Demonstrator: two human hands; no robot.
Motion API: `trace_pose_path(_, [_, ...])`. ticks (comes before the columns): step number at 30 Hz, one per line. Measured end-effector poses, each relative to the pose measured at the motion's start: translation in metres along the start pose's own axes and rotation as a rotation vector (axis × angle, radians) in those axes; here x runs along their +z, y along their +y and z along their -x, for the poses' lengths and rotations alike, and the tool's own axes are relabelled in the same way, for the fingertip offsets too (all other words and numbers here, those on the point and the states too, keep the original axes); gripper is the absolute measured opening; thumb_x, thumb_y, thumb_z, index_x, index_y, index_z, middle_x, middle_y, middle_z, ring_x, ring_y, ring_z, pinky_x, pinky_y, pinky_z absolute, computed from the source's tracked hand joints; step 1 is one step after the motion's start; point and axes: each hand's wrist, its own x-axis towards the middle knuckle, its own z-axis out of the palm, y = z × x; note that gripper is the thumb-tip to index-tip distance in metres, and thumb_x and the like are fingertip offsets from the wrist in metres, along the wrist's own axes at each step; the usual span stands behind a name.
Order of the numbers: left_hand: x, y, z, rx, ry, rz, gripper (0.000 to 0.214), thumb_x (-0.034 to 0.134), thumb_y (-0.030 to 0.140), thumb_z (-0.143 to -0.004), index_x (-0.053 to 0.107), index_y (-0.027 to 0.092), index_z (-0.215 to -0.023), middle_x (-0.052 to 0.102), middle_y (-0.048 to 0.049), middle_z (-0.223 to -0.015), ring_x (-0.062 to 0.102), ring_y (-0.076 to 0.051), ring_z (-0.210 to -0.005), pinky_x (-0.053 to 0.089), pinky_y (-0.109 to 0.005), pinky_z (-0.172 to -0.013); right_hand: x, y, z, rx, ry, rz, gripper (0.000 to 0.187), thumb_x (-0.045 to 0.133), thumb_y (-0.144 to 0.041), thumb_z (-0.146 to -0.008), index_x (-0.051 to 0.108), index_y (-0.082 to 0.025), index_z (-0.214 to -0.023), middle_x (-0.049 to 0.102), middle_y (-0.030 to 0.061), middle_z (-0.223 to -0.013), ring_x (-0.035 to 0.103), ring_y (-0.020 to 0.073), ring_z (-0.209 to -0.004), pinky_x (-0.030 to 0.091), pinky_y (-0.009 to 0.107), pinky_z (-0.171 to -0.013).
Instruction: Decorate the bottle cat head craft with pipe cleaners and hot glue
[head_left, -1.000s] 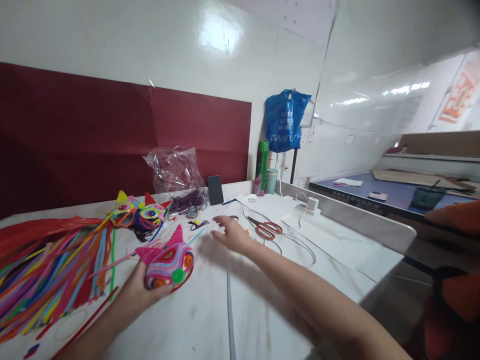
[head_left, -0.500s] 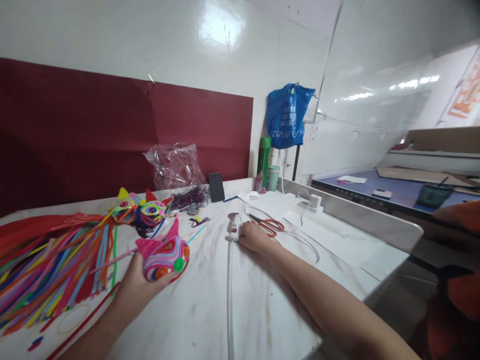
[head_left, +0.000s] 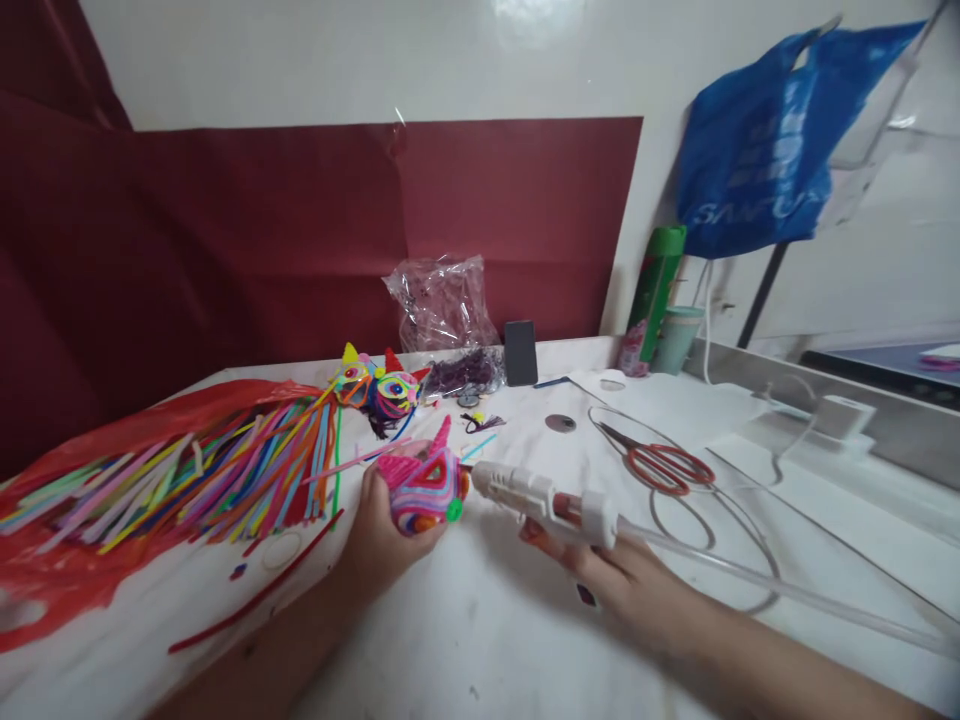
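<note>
A: Centre frame, head view: left hand gripping pink woven figure, held just above white table

B: Right?

A: Right hand wrapped round white glue gun, nozzle pointing left, tip right at the figure's side. Clear stick trails off lower right

B: Surroundings?

A: Pipe cleaners fanned out left on red sheet, second woven figure behind, red scissors right of centre, blue bag upper right
</note>
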Motion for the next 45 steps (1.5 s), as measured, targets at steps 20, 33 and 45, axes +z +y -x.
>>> trace_pose_path(20, [-0.002,0.000,0.000,0.366,-0.051,-0.196,0.086,0.076,0.027,-0.062,0.034,0.019,-0.137,0.048,-0.0183,-0.131,0.050,-0.036,-0.125,0.046,-0.051,-0.104,0.005,-0.005,-0.001,-0.177,-0.025,0.044,0.019,0.041,-0.020,-0.085,0.061,-0.018,-0.082,0.060,0.0022,-0.075,0.056,0.0143,-0.066,0.045,0.022,-0.059])
trace_pose_path(33, [-0.002,0.000,-0.001,0.369,-0.054,-0.191,0.084,0.076,0.029,-0.059,0.037,0.021,-0.134,0.050,-0.0171,-0.130,0.051,-0.039,-0.124,0.048,-0.055,-0.100,0.006,-0.002,0.001,-0.130,-0.096,-0.039,0.017,0.041,-0.020,-0.081,0.058,-0.019,-0.081,0.061,0.0027,-0.079,0.056,0.0141,-0.068,0.045,0.022,-0.057])
trace_pose_path(45, [-0.003,-0.001,0.001,0.327,-0.097,-0.156,0.084,0.075,0.027,-0.062,0.034,0.021,-0.134,0.044,-0.0183,-0.133,0.047,-0.038,-0.127,0.043,-0.053,-0.106,0.005,-0.003,0.001,-0.054,-0.074,-0.040,0.020,0.041,-0.027,-0.085,0.060,-0.020,-0.081,0.061,0.0026,-0.079,0.057,0.0157,-0.070,0.047,0.024,-0.058])
